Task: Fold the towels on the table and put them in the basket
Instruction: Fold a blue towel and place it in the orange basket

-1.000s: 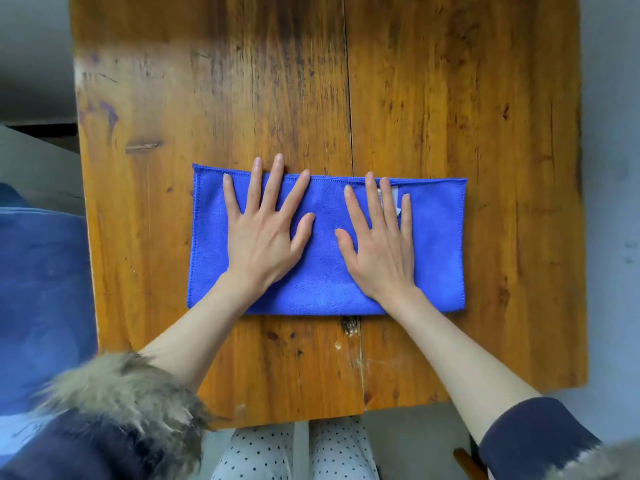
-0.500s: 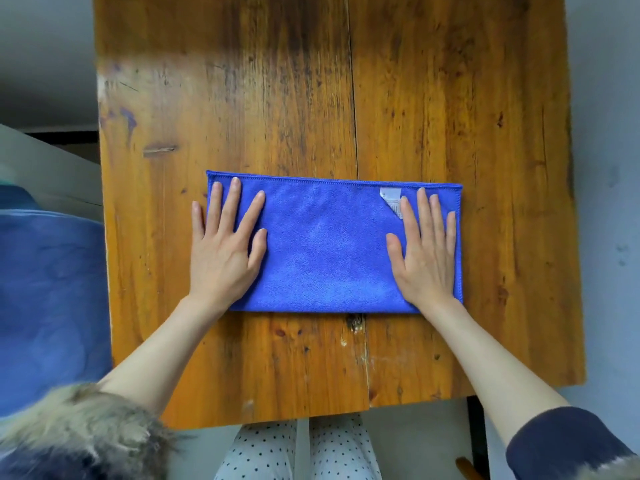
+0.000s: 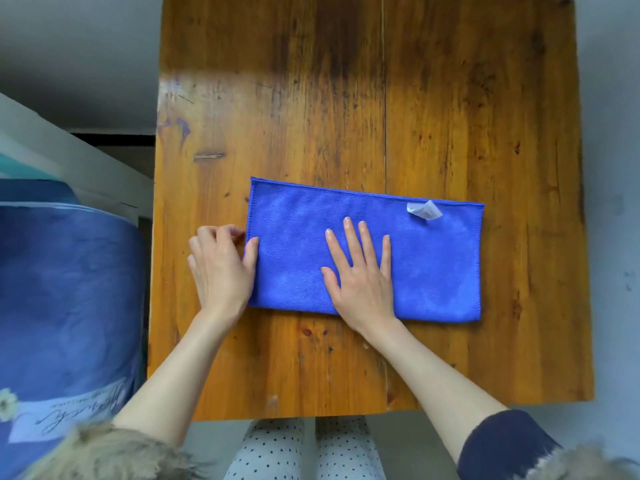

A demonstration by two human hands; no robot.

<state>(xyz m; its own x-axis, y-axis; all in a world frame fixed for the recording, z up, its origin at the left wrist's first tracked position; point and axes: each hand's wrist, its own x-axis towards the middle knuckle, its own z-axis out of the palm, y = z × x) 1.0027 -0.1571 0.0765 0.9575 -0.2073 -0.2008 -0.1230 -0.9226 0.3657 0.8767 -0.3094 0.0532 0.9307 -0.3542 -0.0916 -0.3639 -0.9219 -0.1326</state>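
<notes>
The table (image 3: 450, 98) carries one blue towel (image 3: 433, 271), folded to a long strip lying flat near the front edge, its label (image 3: 424, 210) showing at the far right corner. No basket shows in this view. The right hand (image 3: 360, 275) lies flat and open on the strip's middle, pinning it. The left hand (image 3: 220, 268) sits at the left short edge, thumb on the cloth, fingers curled at the hem; whether they have hold of it I cannot tell. The next fold likely brings that edge over to the right: lift both layers together, match corners, and keep the right hand as the crease line.
</notes>
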